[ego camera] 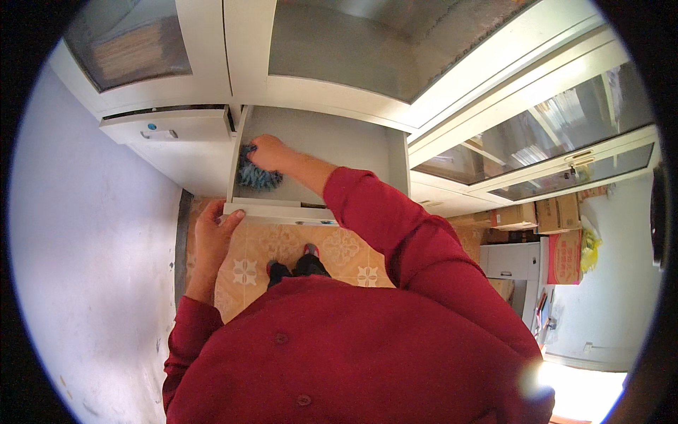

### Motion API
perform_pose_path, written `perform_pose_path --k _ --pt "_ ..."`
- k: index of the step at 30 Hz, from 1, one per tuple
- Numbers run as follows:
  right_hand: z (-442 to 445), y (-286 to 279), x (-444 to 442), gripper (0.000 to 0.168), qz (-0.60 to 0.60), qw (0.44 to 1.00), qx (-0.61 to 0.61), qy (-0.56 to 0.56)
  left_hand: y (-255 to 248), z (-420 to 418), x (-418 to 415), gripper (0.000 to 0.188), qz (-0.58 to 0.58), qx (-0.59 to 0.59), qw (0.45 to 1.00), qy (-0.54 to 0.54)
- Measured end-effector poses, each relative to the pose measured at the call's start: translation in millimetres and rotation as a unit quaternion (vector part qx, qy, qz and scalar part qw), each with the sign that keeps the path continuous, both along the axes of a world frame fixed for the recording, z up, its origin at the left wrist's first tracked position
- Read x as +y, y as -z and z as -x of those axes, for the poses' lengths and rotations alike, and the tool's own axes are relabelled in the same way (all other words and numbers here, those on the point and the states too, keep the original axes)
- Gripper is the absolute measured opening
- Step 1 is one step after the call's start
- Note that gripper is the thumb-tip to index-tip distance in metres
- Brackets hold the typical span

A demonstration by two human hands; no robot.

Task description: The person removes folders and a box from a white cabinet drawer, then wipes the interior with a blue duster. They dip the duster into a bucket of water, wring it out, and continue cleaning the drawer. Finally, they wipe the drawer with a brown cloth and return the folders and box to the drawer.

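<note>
A pulled-out white drawer [328, 143] with a grey inside lies before me. Inside it, my right hand [269, 152] grips a blue-grey shaggy cleaning cloth or duster [258, 176] at its upper end. The cloth rests against the drawer's left wall, near the front corner. My left hand [214, 228] holds the left end of the drawer front [280, 213], thumb on the top edge and fingers at the outer side. My right forearm crosses over the drawer and hides part of its front.
A second drawer [175, 124], slightly pulled out, is at the left. Glass-fronted white cabinets [339, 42] rise ahead and to the right. A wall [95, 238] stands close on my left. Cardboard boxes [556, 212] and a grey desk [508, 261] are at the right. Patterned tiles [339, 254] cover the floor.
</note>
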State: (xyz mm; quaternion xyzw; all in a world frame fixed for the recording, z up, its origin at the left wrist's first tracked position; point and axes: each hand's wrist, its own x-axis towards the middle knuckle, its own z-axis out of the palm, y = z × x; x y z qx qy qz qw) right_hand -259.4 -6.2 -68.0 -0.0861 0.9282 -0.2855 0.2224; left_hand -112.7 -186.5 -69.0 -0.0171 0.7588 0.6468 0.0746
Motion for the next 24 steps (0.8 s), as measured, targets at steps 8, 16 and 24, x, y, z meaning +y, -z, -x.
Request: perform_pose_path --k 8,16,24 --pt "-115.7 -31.8 -13.8 0.033 0.057 0.96 0.271 -0.026 26.3 3.2 -8.8 0.029 0.114 0.067 0.991 0.01" --pt "-161.3 -47.4 -0.6 0.023 -0.026 0.868 0.477 -0.135 5.7 7.0 -17.4 0.027 0.143 0.098 0.983 0.056" --pt "-206.0 -59.0 104.5 0.024 -0.083 0.873 0.473 -0.088 -11.9 10.0 -10.6 0.024 0.151 0.048 0.984 0.078"
